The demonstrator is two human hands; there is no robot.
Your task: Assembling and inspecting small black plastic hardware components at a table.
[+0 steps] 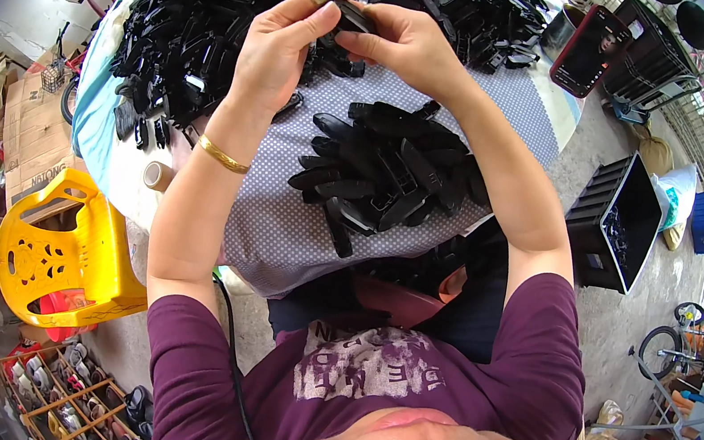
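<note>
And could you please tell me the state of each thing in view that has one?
Left hand: gripping
Right hand: gripping
Black plastic piece: held between both hands
Smartphone: screen lit
Lower black crate: open, parts inside
Smaller black parts pile: loosely heaped
Polka-dot tablecloth: spread out

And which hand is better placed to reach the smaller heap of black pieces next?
Probably the right hand: in this view it is closer to the smaller heap than the left hand is. Both hold one black piece, though.
</note>
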